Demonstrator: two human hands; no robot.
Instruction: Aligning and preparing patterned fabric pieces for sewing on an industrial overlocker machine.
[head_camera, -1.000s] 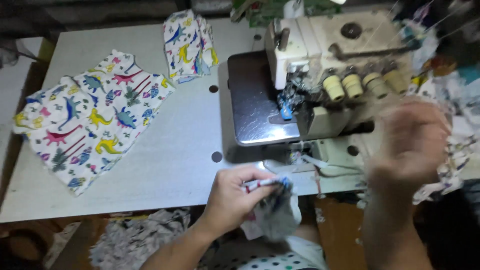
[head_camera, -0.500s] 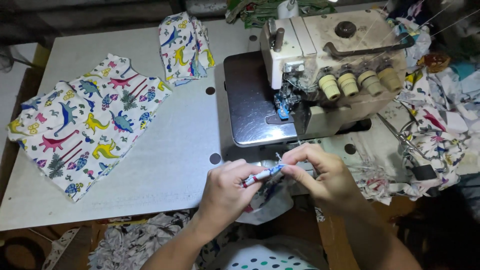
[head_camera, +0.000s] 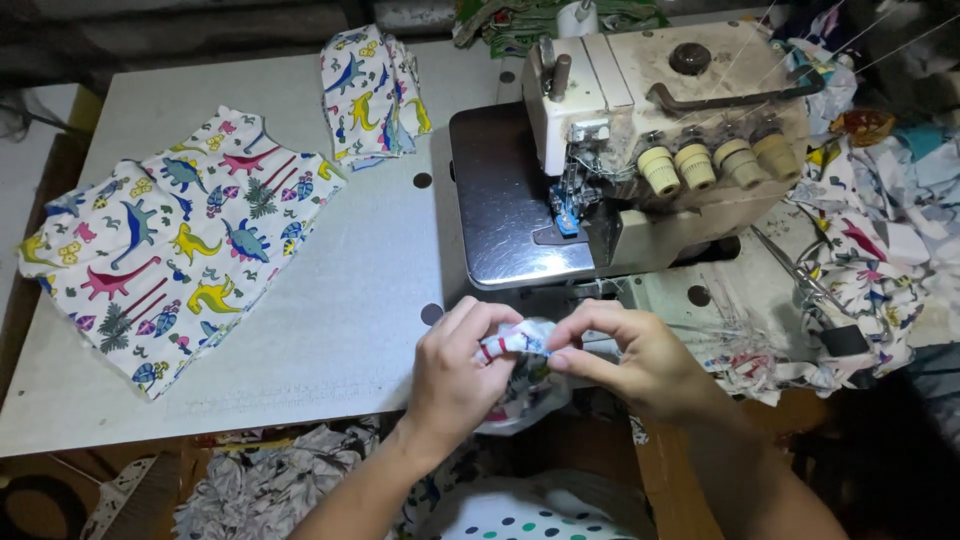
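Observation:
My left hand (head_camera: 455, 375) and my right hand (head_camera: 635, 355) meet at the front edge of the sewing table (head_camera: 330, 300). Both pinch a small bunched piece of white dinosaur-print fabric (head_camera: 515, 345), which hangs down below the fingers. The hands are just in front of the metal bed of the cream overlock sewing machine (head_camera: 650, 130), whose needle and presser foot (head_camera: 565, 210) stand a little beyond them.
A flat dinosaur-print garment piece (head_camera: 170, 250) lies at the table's left. A folded piece of the same print (head_camera: 370, 90) lies at the back centre. More printed fabric (head_camera: 870, 250) is heaped to the right of the machine, and fabric scraps (head_camera: 260, 480) lie below the table.
My right hand came down from beside the machine to join the left hand on the small fabric piece. The camera view has shifted slightly.

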